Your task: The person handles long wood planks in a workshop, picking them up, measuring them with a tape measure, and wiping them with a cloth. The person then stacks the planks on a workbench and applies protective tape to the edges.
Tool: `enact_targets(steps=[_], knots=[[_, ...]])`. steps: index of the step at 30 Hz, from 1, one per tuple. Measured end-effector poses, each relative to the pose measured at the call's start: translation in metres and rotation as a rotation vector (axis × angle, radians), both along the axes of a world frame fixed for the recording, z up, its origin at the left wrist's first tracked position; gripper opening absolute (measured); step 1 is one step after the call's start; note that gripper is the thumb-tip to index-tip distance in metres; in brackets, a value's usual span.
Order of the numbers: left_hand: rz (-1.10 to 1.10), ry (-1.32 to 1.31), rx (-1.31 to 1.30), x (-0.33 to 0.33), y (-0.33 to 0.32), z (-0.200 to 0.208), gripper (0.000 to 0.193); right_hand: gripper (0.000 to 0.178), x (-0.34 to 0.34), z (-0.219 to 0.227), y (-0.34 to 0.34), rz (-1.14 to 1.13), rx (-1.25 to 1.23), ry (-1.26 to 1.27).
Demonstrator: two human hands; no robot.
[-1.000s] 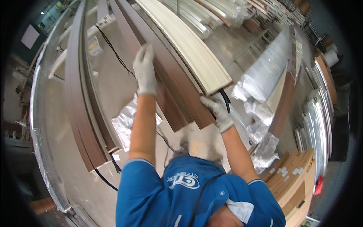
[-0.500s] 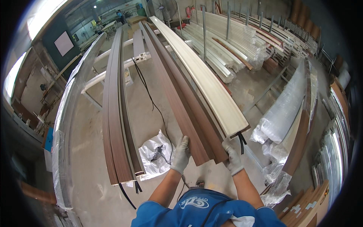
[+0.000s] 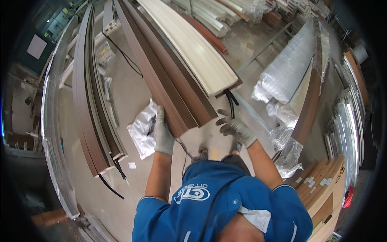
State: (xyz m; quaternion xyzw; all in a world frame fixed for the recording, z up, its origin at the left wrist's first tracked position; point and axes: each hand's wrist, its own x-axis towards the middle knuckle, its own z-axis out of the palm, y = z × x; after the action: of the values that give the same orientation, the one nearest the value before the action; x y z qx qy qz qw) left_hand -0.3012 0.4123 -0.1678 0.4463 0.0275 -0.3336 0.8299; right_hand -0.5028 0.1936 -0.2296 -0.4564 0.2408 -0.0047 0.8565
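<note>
A stack of long dark brown boards (image 3: 169, 80) runs from the top of the view down to me, and a cream board (image 3: 197, 56) lies on its right side. My left hand (image 3: 163, 133), in a grey glove, grips the left corner of the nearest brown board's end. Just off the stack's right corner, my gloved right hand (image 3: 234, 127) hovers with its fingers spread, holding nothing. A black cable (image 3: 230, 101) hangs out from under the cream board, close above my right hand.
A crumpled clear plastic sheet (image 3: 141, 133) lies on the concrete floor by my left hand. More brown boards (image 3: 92, 121) stand in a stack at left. Plastic-wrapped bundles (image 3: 290, 68) lean at right, with light wooden pieces (image 3: 322, 189) at lower right.
My left hand has moved from beside the plastic sheet onto the brown board's end corner. The right hand has come off the stack's end and spread its fingers. The view has drawn closer.
</note>
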Motion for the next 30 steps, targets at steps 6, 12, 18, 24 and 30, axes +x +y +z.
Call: enact_targets(steps=[6, 12, 18, 24, 30], knots=[[0.187, -0.193, 0.192, -0.012, -0.002, -0.007, 0.052, 0.062, -0.069, -0.015, -0.092, -0.189, -0.122, 0.152], [0.219, -0.044, 0.123, -0.014, -0.006, -0.007, 0.051, 0.047, -0.093, -0.007, -0.214, -0.439, -0.197, 0.174], [0.235, -0.12, 0.313, -0.017, -0.006, -0.002, 0.056, 0.04, -0.051, -0.005, -0.283, -0.555, -0.234, 0.144], [0.244, -0.116, 0.419, -0.015, -0.006, -0.001, 0.057, 0.04, 0.021, -0.006, -0.31, -0.381, -0.329, 0.151], [0.253, -0.663, 1.259, -0.022, -0.038, 0.051, 0.063, 0.038, 0.073, -0.011, -0.351, -0.155, -0.545, 0.124]])
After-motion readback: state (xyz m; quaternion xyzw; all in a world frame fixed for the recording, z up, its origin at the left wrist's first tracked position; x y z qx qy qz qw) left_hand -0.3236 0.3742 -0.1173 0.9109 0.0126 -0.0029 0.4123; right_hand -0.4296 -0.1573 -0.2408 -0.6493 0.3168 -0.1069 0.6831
